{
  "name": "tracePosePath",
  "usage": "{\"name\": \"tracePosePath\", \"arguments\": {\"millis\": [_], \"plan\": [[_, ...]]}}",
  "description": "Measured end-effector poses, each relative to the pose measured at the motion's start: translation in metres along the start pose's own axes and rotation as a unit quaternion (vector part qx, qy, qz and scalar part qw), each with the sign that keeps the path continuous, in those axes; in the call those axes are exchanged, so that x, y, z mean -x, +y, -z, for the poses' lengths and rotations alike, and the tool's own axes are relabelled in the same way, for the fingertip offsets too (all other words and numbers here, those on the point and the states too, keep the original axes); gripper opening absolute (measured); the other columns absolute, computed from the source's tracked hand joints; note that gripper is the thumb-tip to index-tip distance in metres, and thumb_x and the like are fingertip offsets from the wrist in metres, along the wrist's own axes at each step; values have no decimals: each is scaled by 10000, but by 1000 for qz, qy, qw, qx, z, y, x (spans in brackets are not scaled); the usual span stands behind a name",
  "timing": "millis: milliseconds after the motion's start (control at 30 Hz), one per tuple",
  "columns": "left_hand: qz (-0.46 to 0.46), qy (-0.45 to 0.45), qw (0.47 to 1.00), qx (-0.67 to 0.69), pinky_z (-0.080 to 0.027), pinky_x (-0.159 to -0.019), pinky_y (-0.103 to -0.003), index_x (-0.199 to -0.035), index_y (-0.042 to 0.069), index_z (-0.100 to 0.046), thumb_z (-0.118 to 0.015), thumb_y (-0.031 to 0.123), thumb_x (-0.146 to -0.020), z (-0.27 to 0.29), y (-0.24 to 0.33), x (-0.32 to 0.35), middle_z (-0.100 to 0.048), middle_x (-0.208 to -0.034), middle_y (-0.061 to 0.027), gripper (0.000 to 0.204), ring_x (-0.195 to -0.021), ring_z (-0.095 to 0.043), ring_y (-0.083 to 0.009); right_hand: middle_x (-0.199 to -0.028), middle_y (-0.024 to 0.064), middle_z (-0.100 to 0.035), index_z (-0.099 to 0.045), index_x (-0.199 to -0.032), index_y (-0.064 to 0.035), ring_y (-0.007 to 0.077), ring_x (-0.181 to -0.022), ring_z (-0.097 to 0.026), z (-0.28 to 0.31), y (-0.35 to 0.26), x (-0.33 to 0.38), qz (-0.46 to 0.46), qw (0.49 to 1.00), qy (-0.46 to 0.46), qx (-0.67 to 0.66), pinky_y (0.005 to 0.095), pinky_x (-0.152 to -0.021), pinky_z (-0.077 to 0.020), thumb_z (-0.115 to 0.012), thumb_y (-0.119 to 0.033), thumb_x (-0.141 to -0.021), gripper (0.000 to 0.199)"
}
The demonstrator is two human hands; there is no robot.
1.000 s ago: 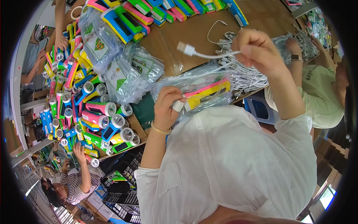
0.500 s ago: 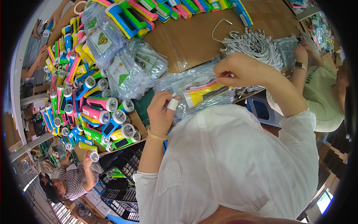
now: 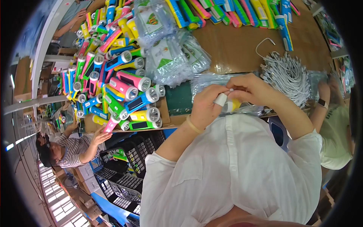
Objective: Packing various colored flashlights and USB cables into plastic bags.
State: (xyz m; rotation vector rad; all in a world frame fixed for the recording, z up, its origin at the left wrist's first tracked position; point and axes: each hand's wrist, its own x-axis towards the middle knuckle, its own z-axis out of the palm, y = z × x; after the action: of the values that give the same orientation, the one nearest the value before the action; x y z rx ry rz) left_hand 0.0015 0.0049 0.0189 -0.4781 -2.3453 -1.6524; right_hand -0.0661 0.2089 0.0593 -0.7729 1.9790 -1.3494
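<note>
At the near edge of the brown table (image 3: 234, 53), the person's two hands meet just above a clear plastic bag (image 3: 211, 81). Left hand (image 3: 206, 106) has its fingers wrapped around a yellow plastic flashlight (image 3: 231, 106), whose body shows just between the two hands; a strip of white tape (image 3: 220, 99) is wound round one finger. Right hand (image 3: 251, 89) has its fingers pinched narrow on a small white piece (image 3: 229, 90) right at the top of the flashlight, touching the left fingertips. What exactly that piece is cannot be told, as it is too small.

Well apart to the right lies a bundle of white charging cables (image 3: 289, 75) on the table. To the left sits a big heap of coloured plastic flashlights (image 3: 121, 79) in pink, green, blue and yellow, with their silver lens ends facing outward. Beside that heap lie stacks of clear printed plastic bags (image 3: 166, 60). Along the far edge runs a row of packed coloured flashlights (image 3: 230, 9).

Below the table on the left, another person in a striped shirt (image 3: 73, 151) reaches a hand toward the heap. Black plastic crates (image 3: 124, 178) stand on the floor near them.
</note>
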Motion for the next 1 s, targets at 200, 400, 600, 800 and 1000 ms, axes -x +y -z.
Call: {"name": "tracePosePath", "arguments": {"millis": [200, 400, 600, 800, 1000], "plan": [[115, 51, 982, 138, -541, -701, -283, -973, -14, -660, -633, -53, -883, 4, -14, 22, -671, -900, -88, 102, -785, -669, -166, -768, 93, -595, -699, -911, 10, 233, -692, -558, 18, 20, 26, 68, 988, 68, 117, 330, -626, -444, -737, -126, -873, 146], [172, 5, 947, 273, -501, -939, -327, -1064, -9, -610, -526, 127, -1036, 11, -33, 18, -692, -1119, -147, 163, -1047, -650, -199, -888, 124, -612, -695, -912, -1, 285, -825, -616, 38, 48, 64, 25, 969, 124, 211, 363, -710, -492, -737, -156, -866, 167], [184, -76, 962, 189, -490, -916, -334, -1157, -23, -623, -378, 316, -1078, 0, -53, 15, -736, -1051, -148, 426, -1005, -675, -219, -859, 85, -610, -607, -957, 4, 207, -805, -597, 48, 44, 82, 11, 973, 199, 119, 320, -724, -476, -642, -146, -959, 155], [143, -96, 983, -66, -521, -818, -377, -1164, 12, -653, -649, 69, -880, -23, -35, 0, -680, -1034, -141, 290, -876, -662, -302, -736, -78, -522, -624, -1096, -109, -25, -618, -444, 154, 32, 101, -105, 900, 424, 20, 170, -526, -327, -561, -294, -1044, 202], [-47, -102, 953, -281, -459, -794, -421, -1091, 52, -708, -742, 166, -823, -50, -32, -32, -613, -983, -96, 293, -924, -557, -312, -671, 135, -617, -606, -1116, 48, 190, -514, -570, 331, 5, 110, -274, 750, 590, 120, 292, -475, -461, -577, -213, -1029, 277]]}}
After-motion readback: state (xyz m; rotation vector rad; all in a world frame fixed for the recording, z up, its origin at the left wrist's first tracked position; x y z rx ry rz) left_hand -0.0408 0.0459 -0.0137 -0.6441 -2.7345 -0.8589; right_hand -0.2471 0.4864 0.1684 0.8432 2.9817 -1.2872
